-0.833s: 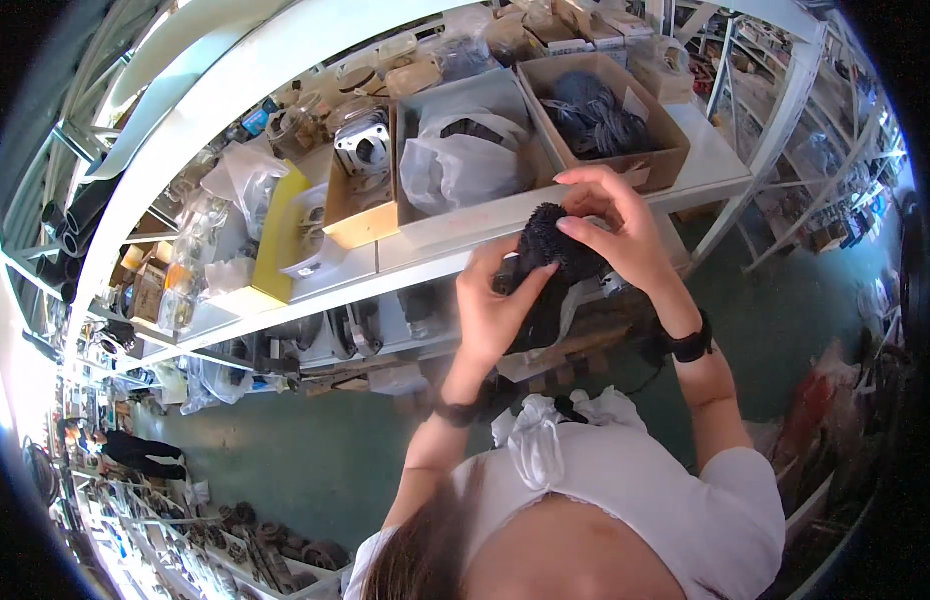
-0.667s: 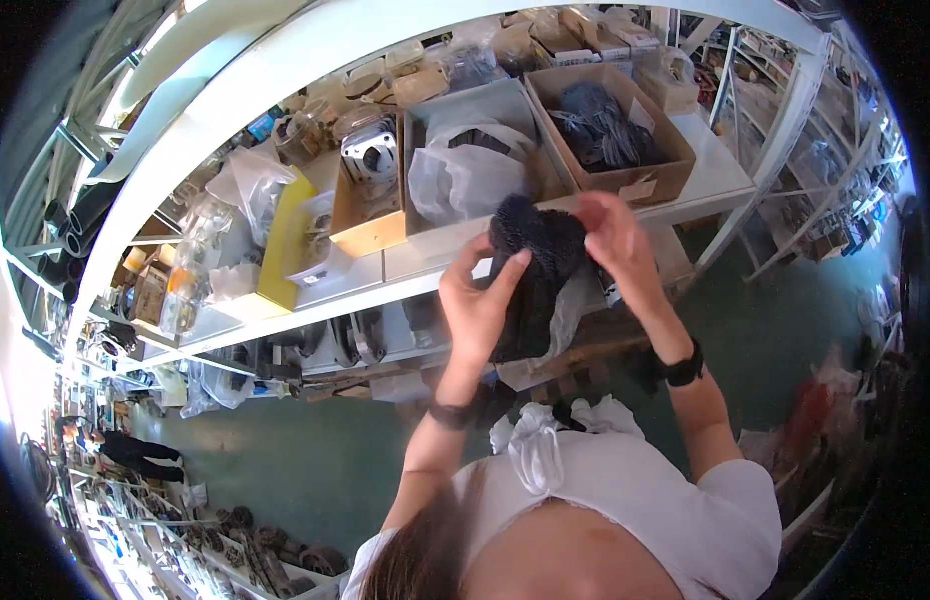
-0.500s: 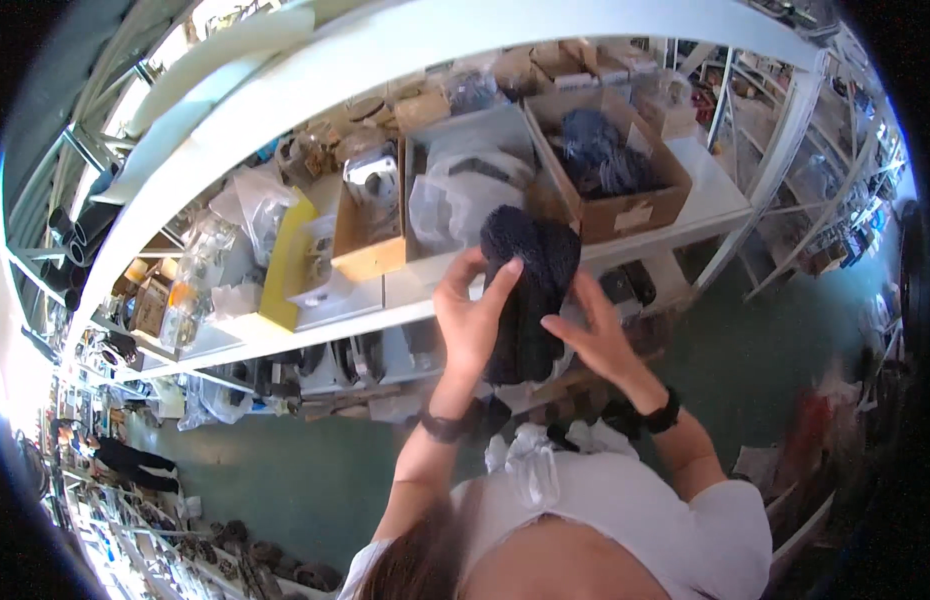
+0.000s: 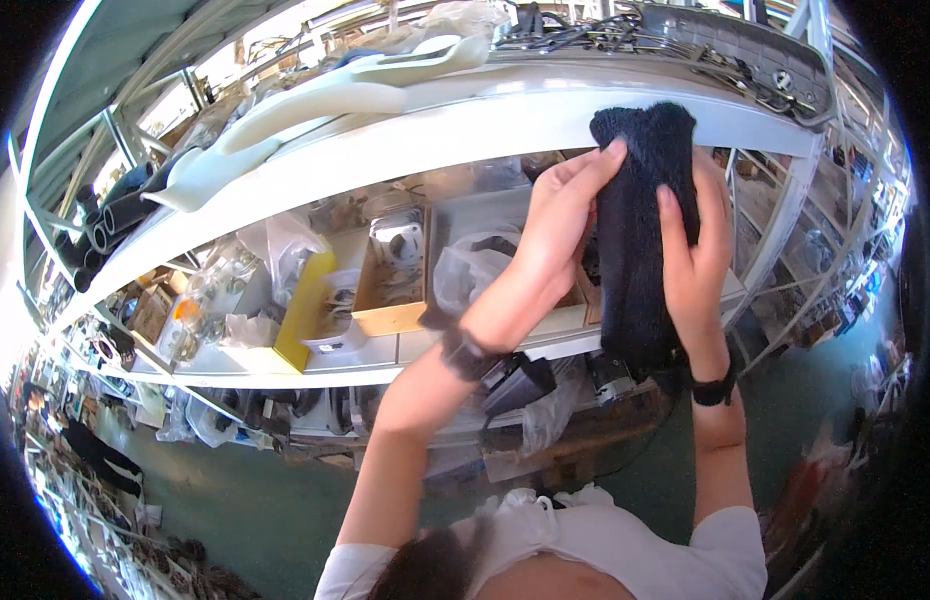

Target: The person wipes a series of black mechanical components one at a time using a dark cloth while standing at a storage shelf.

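Note:
Up in front of the shelf I hold a long, dark, fuzzy textile piece [image 4: 640, 240], which hangs down in a folded or doubled shape with two rounded lobes at the top. I cannot make out its exact kind. My left hand [image 4: 570, 205] pinches its left edge near the top, thumb on the front. On the other side my right hand [image 4: 700, 245] grips the right edge, with the thumb on the front and the other fingers mostly hidden behind. The cloth and my arms cover part of the boxes behind.
The white shelf [image 4: 385, 150] carries pale curved parts [image 4: 315, 110] and dark metal rods [image 4: 575, 35]. Below are a yellow-sided box [image 4: 307, 310], a cardboard box [image 4: 390, 305] and clear plastic bags [image 4: 470, 275]. At the far left another person [image 4: 100, 455] stands in dark clothes.
Both hands have raised the dark textile piece up and to the right, so it now hangs before the upper shelf. My view has tilted up, showing more of the top shelf.

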Available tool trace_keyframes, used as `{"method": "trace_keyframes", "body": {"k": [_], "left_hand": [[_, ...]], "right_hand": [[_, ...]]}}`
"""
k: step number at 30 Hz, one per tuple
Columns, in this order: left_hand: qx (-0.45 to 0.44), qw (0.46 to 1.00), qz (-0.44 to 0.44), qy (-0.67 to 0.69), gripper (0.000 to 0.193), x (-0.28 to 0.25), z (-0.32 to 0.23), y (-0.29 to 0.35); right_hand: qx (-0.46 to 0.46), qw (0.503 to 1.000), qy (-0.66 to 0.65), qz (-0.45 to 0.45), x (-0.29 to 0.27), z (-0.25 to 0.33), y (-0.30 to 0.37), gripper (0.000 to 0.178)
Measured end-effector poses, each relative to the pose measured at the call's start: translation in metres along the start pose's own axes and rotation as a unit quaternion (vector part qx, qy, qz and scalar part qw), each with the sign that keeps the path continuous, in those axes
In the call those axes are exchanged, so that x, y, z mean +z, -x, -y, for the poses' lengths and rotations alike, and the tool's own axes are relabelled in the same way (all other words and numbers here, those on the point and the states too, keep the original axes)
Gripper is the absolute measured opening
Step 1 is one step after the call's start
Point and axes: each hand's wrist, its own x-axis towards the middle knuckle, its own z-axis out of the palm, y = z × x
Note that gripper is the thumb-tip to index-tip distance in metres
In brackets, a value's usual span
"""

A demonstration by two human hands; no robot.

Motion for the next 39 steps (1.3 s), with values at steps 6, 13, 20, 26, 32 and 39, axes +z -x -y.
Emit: {"method": "trace_keyframes", "body": {"k": [6, 13, 20, 26, 32, 39], "left_hand": [[-0.062, 0.995, -0.003, 0.077, 0.029, -0.032, -0.006, -0.003], [-0.043, 0.961, 0.077, 0.263, 0.024, -0.086, -0.041, 0.042], [0.038, 0.955, -0.001, 0.295, 0.029, -0.134, -0.058, 0.09], [0.222, 0.92, -0.064, -0.316, 0.033, -0.113, -0.044, 0.102], [-0.029, 0.994, 0.044, 0.098, 0.023, -0.033, -0.022, 0.04], [-0.116, 0.965, 0.097, 0.212, 0.025, -0.001, 0.028, -0.029]], "right_hand": [[-0.056, 0.995, 0.003, 0.078, 0.026, 0.023, -0.022, 0.031], [-0.081, 0.984, -0.042, 0.151, 0.065, 0.079, -0.036, 0.029], [-0.131, 0.975, -0.036, 0.176, 0.104, 0.129, -0.021, 0.035], [-0.128, 0.977, -0.086, 0.148, 0.096, 0.108, -0.002, 0.037], [-0.08, 0.996, -0.029, 0.024, 0.026, 0.053, -0.002, 0.038], [0.02, 0.999, 0.028, 0.032, 0.004, -0.009, -0.014, 0.021]]}}
